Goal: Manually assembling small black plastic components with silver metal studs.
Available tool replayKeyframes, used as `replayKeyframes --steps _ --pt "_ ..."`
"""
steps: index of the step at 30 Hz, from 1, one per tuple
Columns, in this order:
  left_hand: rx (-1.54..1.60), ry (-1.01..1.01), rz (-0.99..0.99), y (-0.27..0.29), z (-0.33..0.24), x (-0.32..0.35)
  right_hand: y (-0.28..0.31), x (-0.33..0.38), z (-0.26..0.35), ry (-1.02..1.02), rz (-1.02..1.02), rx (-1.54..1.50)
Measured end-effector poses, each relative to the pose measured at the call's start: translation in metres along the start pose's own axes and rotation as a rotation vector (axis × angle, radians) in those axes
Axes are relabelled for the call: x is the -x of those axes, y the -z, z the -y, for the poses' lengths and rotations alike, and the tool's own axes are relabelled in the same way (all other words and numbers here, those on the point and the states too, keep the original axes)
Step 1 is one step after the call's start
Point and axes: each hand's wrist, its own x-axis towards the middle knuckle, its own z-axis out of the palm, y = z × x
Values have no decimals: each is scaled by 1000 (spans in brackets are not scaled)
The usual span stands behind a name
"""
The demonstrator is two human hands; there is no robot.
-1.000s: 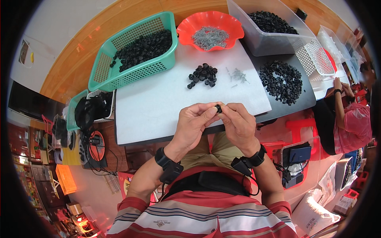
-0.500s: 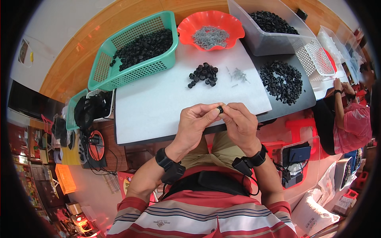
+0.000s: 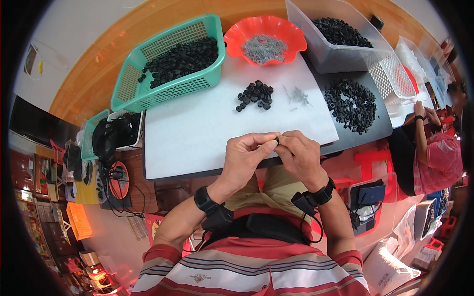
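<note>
My left hand and my right hand meet over the near edge of the white sheet. Both are closed at the fingertips on one small black plastic part, mostly covered by the fingers. Beyond them lies a loose heap of black knob-like caps. To its right are several thin, clear or silvery pins.
A green basket of black parts stands at the back left. Beside it are a red wavy bowl of thin pieces and a clear bin. Small black rings lie on a dark board. Another person sits far right.
The fingertips have shifted slightly around the black part, which shows less now. The view has moved a little; the heaps look the same.
</note>
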Motion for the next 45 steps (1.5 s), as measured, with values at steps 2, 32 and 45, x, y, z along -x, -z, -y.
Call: replayKeyframes --steps 2,32,45 --pt "-66 -4 2 1 -5 -1 1 1 0 -50 41 -47" --pt "-1118 -692 -115 45 -29 -57 36 -59 -43 -212 431 463" --pt "-994 -490 -142 27 -25 -31 37 -73 -33 -221 598 320"
